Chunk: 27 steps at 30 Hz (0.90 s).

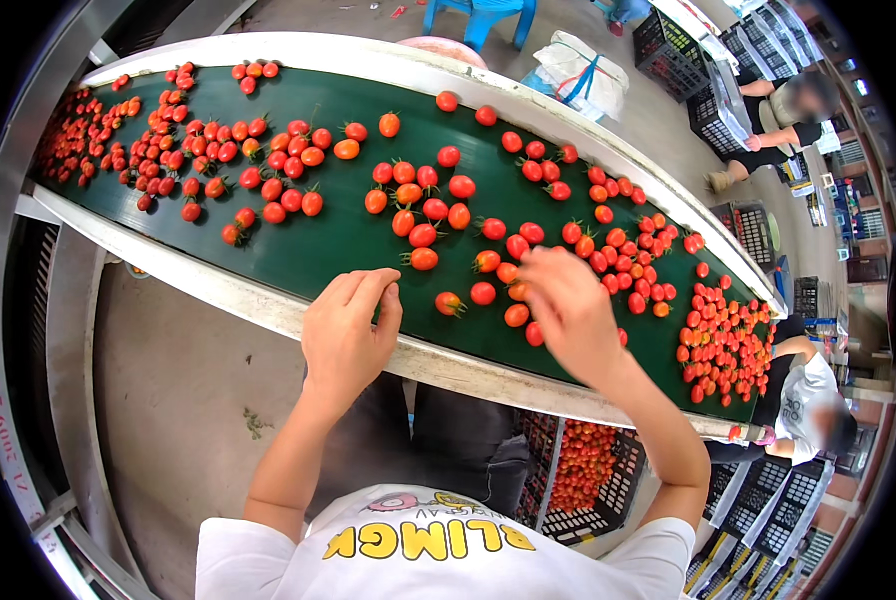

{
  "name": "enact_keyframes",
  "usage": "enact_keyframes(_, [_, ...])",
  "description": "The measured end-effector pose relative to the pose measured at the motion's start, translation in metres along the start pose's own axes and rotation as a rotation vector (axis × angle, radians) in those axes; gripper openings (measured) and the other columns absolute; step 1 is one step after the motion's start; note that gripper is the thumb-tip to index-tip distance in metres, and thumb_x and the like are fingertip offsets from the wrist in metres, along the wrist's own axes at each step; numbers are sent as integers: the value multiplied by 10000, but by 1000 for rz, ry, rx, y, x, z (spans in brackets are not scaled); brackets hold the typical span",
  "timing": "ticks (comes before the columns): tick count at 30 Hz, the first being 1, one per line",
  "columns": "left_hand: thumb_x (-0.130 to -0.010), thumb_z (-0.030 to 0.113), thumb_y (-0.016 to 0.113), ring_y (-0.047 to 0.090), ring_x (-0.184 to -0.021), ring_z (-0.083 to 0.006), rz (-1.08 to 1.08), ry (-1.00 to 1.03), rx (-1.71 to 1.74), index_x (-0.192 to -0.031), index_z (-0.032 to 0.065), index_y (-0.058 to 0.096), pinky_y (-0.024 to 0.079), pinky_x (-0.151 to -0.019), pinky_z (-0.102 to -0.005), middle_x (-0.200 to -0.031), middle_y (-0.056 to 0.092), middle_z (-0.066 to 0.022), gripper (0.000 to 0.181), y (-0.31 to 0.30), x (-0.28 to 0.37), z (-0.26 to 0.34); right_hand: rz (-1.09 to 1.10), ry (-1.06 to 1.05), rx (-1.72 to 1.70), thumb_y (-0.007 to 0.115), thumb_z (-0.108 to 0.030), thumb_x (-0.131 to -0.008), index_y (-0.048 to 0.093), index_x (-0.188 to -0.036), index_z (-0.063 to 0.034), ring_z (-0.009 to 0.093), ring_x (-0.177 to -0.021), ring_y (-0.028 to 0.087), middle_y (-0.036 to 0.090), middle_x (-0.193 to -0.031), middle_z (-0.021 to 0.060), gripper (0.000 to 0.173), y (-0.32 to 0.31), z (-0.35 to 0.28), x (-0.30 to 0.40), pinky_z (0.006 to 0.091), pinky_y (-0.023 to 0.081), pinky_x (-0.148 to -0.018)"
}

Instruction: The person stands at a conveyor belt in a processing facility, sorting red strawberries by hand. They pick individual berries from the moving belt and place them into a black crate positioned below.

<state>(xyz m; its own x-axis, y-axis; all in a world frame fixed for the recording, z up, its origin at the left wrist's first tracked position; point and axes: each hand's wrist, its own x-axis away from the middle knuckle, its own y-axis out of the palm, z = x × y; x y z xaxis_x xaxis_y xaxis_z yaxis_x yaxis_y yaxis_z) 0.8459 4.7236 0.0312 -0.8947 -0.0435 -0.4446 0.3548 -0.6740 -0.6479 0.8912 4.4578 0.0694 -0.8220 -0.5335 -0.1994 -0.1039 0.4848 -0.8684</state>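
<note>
Red and orange cherry tomatoes [422, 235], some with green calyxes, lie scattered over a dark green conveyor belt [328, 247]. My left hand [350, 322] hovers at the belt's near edge, its fingers curled and the thumb close to the index finger. No tomato shows between those tips, but the palm is hidden. Farther right, my right hand [571, 311] reaches over the belt, blurred by motion. Its fingertips are right by an orange-red tomato [517, 291]; whether they grip anything is not visible.
White side rails [215, 262] border the belt. Tomatoes crowd its left end and its right end [725, 337]. Below the near rail, a black plastic crate [613, 487] holds tomatoes [583, 465]. Two people [782, 112] work at the right among stacked crates. A blue stool [480, 19] stands beyond the belt.
</note>
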Motion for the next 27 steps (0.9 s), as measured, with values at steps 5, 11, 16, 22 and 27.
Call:
enact_keyframes(5, [-851,12,672,661,-742,-258,9,-8,4,-950,30,683,530,-632,-357,-857,693,-89,102,-6,-2,-12,303,110,213,638,-54,-909,652,-1144,-14,367,-1046,630,631,-1146,173,238,8,77,-71,448,520,-916])
enact_keyframes(11, [-876,-5,654,666,-726,-259,-2,-48,31,-944,19,685,517,-632,-346,-830,691,-103,78,-18,-9,-20,146,221,267,644,-84,-917,667,-1110,-33,352,-1013,637,618,-993,141,200,18,109,-106,454,525,-865])
enact_keyframes(16, [-864,0,664,659,-714,-254,20,-24,23,-939,27,681,516,-612,-348,-821,686,-92,81,-27,-9,-32,0,169,108,661,11,-830,603,-942,-13,317,-790,609,596,-890,125,129,13,88,-86,432,495,-735])
enact_keyframes(22, [-848,8,683,644,-708,-245,37,3,3,-926,33,668,511,-600,-350,-806,674,-74,84,-33,-13,-44,151,244,-51,663,-14,-874,631,-1147,-10,238,-859,672,646,-1036,138,275,1,21,-82,330,537,-765])
enact_keyframes(27, [-856,-8,668,660,-700,-257,11,-49,24,-930,20,681,517,-604,-349,-828,693,-102,80,-43,-18,-53,191,252,18,639,-63,-899,617,-1209,-25,262,-841,669,643,-1075,159,314,12,36,-118,376,535,-766])
